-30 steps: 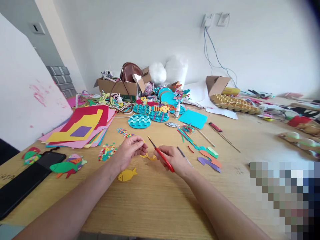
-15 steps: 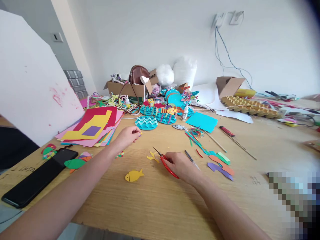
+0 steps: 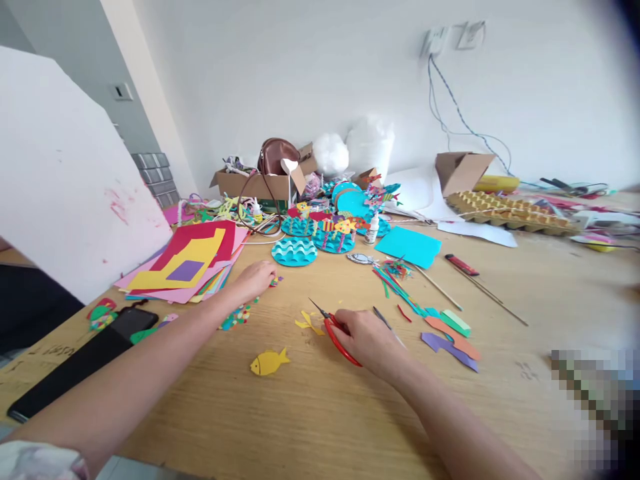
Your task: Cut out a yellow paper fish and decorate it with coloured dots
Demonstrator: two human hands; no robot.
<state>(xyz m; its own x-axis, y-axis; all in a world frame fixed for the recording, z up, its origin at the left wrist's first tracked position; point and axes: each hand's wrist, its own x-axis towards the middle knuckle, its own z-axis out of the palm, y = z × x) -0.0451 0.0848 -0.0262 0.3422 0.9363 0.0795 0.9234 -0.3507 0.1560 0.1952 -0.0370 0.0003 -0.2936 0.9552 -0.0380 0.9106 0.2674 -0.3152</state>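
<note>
My right hand (image 3: 367, 335) is closed around a pair of red-handled scissors (image 3: 340, 341). The dark pointed blades angle up and left, just above some yellow paper scraps (image 3: 309, 323). Farther left, my left hand (image 3: 259, 277) is low over the table with its fingers drawn together; what they may hold is hidden. Small coloured paper bits (image 3: 276, 281) lie at its fingertips, and more paper dots (image 3: 239, 317) lie beside the wrist. A yellow paper fish (image 3: 270, 362) with a drawn eye and gill line lies flat between my arms.
Coloured paper sheets (image 3: 180, 263) are stacked at left, near a black phone (image 3: 90, 360). Blue wavy discs (image 3: 294, 251) with paper fish, a glue bottle (image 3: 371, 230) and a blue sheet (image 3: 409, 246) stand behind. A pen (image 3: 389, 325), a cutter knife (image 3: 462, 265) and paper offcuts (image 3: 453, 339) are at right.
My left hand has come down onto the table by the coloured bits, its arm shifting to uncover more paper dots. The right hand still holds the scissors, nearly unmoved. The view has shifted slightly.
</note>
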